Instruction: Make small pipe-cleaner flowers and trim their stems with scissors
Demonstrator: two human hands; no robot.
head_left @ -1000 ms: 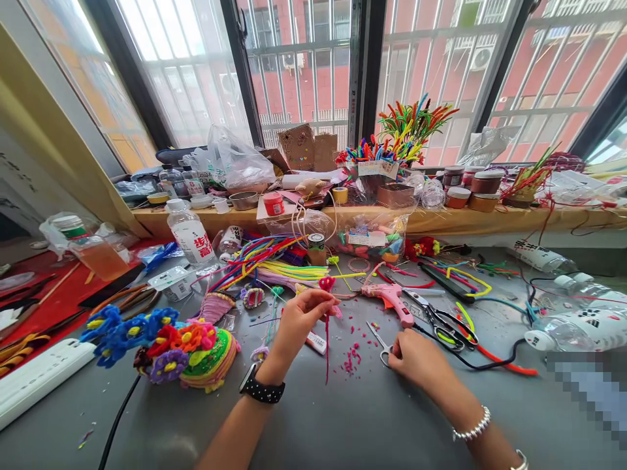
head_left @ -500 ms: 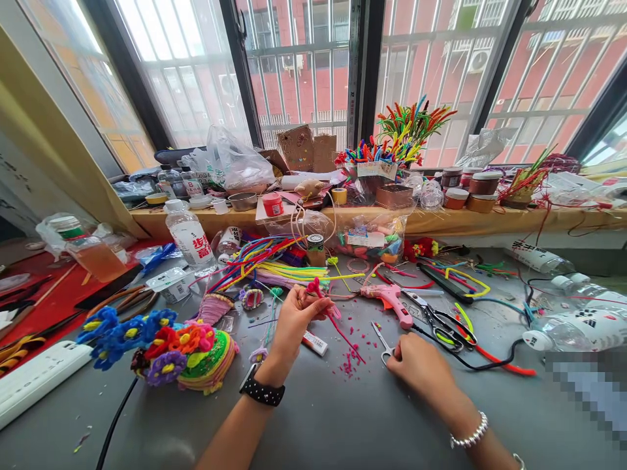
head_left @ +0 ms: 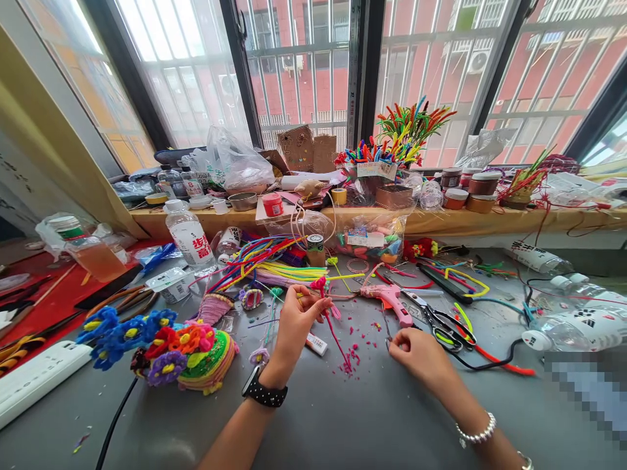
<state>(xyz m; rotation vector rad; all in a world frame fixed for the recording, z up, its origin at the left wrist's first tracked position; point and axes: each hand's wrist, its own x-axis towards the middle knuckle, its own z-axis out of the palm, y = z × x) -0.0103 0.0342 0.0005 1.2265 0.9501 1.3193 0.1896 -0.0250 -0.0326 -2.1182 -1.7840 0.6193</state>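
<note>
My left hand (head_left: pixel 298 326) pinches a deep-pink pipe cleaner (head_left: pixel 337 336) between thumb and fingers. A small pink bud shape (head_left: pixel 318 284) tops it, and the stem slants down to the right towards the grey table. My right hand (head_left: pixel 416 352) is closed on the handles of small scissors (head_left: pixel 386 326), their blades pointing away from me; the fingers hide most of the handles. Between the hands, pink fluff clippings (head_left: pixel 353 356) lie scattered. A pink glue gun (head_left: pixel 389 301) rests just beyond the scissors.
Large black-handled scissors (head_left: pixel 435 320) lie right of the glue gun. On the left sits a round piece with fuzzy flowers (head_left: pixel 208 362). Bundled pipe cleaners (head_left: pixel 274 267) are farther back. Plastic bottles (head_left: pixel 582 329) lie at the right; a white power strip (head_left: pixel 42 375) is at far left.
The small scissors have turned from slanting left to pointing nearly straight away from me. The pink stem's lower end has swung left and down, and its bud is tilted more upright.
</note>
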